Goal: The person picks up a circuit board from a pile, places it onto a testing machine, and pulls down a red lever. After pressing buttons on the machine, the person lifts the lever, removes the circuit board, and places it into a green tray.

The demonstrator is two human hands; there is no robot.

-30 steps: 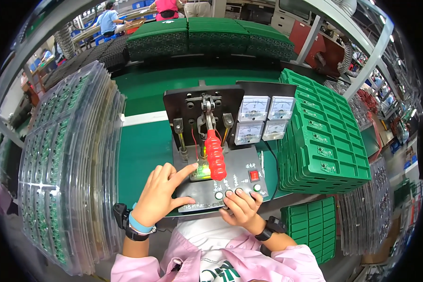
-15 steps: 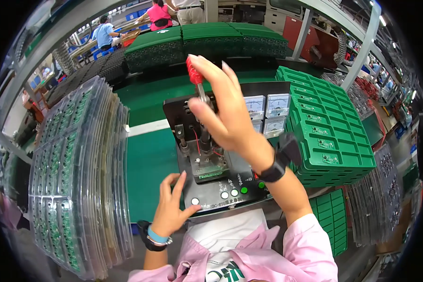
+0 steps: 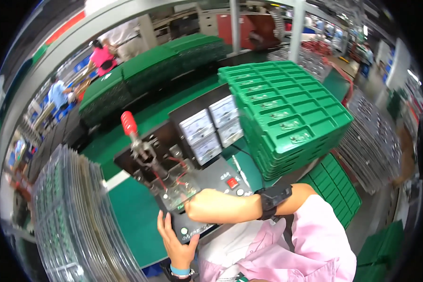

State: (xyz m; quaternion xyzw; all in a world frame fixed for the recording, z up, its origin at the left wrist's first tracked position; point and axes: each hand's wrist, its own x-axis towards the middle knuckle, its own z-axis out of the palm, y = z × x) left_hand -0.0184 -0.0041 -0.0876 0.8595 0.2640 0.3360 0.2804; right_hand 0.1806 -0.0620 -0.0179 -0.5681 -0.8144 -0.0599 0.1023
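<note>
A black test fixture point(image 3: 221, 174) stands in front of me, with a toggle clamp whose red handle point(image 3: 129, 123) points upward. Under the clamp, a clear plate point(image 3: 174, 193) covers the nest, where the edge of a green circuit board point(image 3: 181, 207) shows. My right hand point(image 3: 211, 206) is bent down at the nest's right side; its fingers are hidden behind the back of the hand, so any grip is out of sight. My left hand point(image 3: 177, 244) lies at the fixture's front left corner, fingers spread and holding nothing, beside a lit round button point(image 3: 184, 231).
Several panel meters point(image 3: 197, 129) face me behind the fixture. On the right rises a stack of green trays point(image 3: 310, 113), with small boards in the top one. Clear plastic trays point(image 3: 75, 211) are piled at left. Green-topped stacks point(image 3: 145, 66) line the back.
My right hand has left the red clamp handle and come down to the nest. The handle now stands free. My view has turned to the right; my left hand stays by the front corner.
</note>
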